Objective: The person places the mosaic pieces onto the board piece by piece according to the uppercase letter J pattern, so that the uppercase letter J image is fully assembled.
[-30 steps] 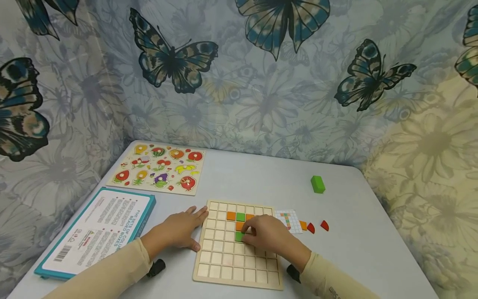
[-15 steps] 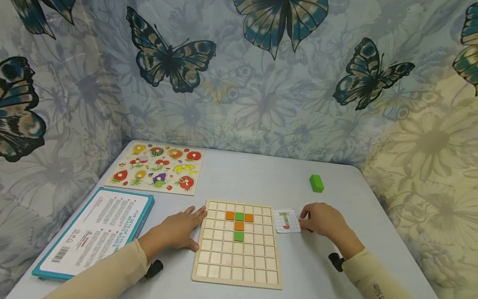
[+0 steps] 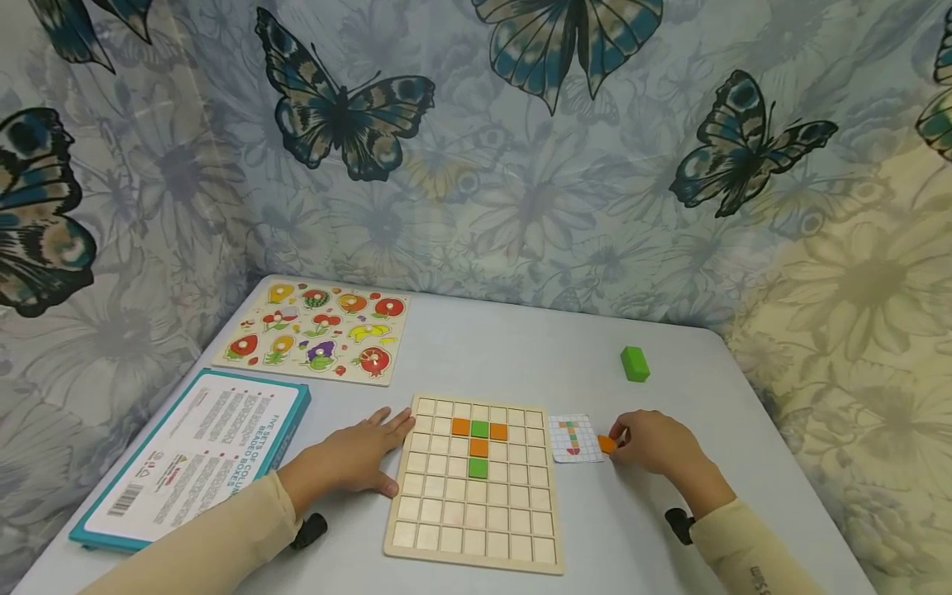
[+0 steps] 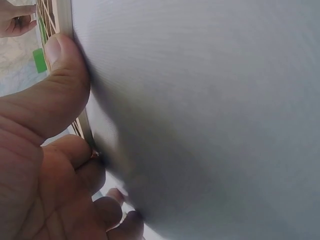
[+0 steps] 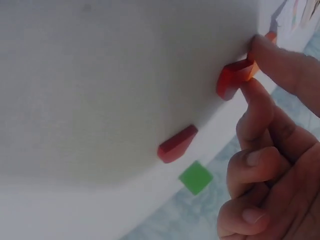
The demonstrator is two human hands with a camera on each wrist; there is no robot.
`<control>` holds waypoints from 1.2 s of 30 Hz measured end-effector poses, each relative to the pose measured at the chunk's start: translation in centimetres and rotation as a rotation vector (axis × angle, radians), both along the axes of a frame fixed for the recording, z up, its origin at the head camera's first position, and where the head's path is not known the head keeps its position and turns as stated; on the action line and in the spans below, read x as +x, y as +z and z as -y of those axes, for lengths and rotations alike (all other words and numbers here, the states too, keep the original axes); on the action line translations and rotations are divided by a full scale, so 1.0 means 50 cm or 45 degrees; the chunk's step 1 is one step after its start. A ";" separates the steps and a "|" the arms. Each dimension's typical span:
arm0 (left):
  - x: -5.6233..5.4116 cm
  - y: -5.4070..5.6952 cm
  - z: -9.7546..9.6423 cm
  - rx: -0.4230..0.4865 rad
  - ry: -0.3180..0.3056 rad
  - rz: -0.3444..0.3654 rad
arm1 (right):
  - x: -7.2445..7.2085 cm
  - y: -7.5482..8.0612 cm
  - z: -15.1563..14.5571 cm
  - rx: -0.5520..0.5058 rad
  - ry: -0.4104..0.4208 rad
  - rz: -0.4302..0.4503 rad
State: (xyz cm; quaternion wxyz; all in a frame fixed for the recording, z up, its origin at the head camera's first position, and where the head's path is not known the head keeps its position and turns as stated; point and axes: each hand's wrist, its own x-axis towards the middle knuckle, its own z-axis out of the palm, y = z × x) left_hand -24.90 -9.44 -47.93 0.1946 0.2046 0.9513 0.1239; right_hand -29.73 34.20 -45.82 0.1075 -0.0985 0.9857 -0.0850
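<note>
On the pale table (image 3: 483,339), the left hand (image 3: 355,456), fingers spread, touches the left edge of the board (image 3: 463,517), and the right hand (image 3: 653,442), having left the board with five tiles (image 3: 479,448) seated, seems to pinch a half-hidden orange piece (image 3: 606,445) to the board's right.

From the person's head, one camera looks forward and down across the grid board (image 3: 474,494) to the wall (image 3: 513,223) behind it. The left wrist's, close at the board's left edge, lies sideways, skimming the tabletop. The right wrist's tilts close in, right of the board, facing an orange piece (image 5: 254,71). Head and right wrist views share the green block (image 5: 196,177) beyond.
</note>
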 end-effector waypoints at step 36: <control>-0.001 -0.012 -0.007 -0.005 0.021 -0.014 | 0.136 -0.015 0.316 0.006 0.695 -0.318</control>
